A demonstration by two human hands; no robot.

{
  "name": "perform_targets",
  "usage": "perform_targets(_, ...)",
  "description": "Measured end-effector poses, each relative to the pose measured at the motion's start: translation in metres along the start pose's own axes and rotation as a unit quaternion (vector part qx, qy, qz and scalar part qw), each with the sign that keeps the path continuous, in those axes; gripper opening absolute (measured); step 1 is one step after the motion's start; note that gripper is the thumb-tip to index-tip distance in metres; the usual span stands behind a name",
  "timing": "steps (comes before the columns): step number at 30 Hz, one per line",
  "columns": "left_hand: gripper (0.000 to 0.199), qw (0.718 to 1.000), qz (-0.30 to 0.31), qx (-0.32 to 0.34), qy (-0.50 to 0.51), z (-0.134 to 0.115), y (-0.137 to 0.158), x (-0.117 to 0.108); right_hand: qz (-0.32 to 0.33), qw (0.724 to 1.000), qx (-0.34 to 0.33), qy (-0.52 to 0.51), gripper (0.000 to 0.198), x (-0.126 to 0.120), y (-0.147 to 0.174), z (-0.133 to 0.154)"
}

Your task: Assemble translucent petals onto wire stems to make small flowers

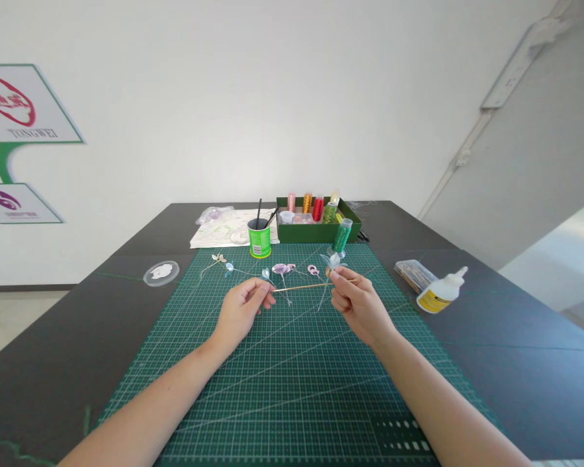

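Note:
My right hand [363, 305] is closed in a pinch on a pale blue-white wire-stemmed flower [335, 261], its petals pointing up and its thin stems hanging below the fingers. A thin gold-coloured strand [302, 287] runs straight from those fingers to my left hand [246, 305], whose thumb and forefinger are closed on its other end. Whether it is thread or a stiff stick is hard to tell. Just beyond my left fingertips lies a small light-blue flower [266, 274]. Purple petal pieces [281, 268] lie behind the strand on the green cutting mat [282, 389].
A green can [259, 241] with dark-handled tools stands behind the mat. Beside it, a green box [316, 233] holds several thread spools. A green thread spool [342, 237] stands before the box. At right are a glue bottle [440, 293] and a clear case [413, 275]; at left, a round lid [161, 273].

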State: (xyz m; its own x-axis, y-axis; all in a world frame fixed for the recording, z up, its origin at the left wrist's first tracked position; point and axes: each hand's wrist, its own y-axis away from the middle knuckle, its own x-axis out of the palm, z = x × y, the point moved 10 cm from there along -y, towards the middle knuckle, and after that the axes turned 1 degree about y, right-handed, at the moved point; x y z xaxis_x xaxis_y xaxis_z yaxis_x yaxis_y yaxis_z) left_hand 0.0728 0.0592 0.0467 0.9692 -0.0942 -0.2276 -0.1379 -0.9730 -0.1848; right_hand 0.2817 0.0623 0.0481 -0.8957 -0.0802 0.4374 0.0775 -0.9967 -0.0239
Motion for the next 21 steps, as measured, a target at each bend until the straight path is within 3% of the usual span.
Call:
perform_targets(6,0.023,0.999,-0.053,0.0,0.007,0.006,-0.002,-0.012,0.002,1.0,-0.002,-0.001,0.032,0.0,0.0,-0.001)
perform_targets(14,0.033,0.993,-0.095,0.038,-0.06,-0.007,0.001,-0.024,0.009,1.0,0.007,-0.004,0.032,0.001,0.001,-0.004)
perform_targets(17,0.027,0.989,-0.11,0.05,-0.081,-0.016,0.004,-0.026,0.014,1.0,0.011,-0.006,0.032,0.003,0.002,-0.005)
perform_targets(19,0.041,0.987,-0.116,0.045,-0.104,-0.019,0.006,-0.027,0.019,1.0,0.012,-0.006,0.031,0.004,0.002,-0.006)
perform_targets(21,0.04,0.985,-0.126,0.055,-0.103,-0.023,0.008,-0.029,0.022,1.0,0.013,-0.003,0.03,0.005,0.002,-0.006)
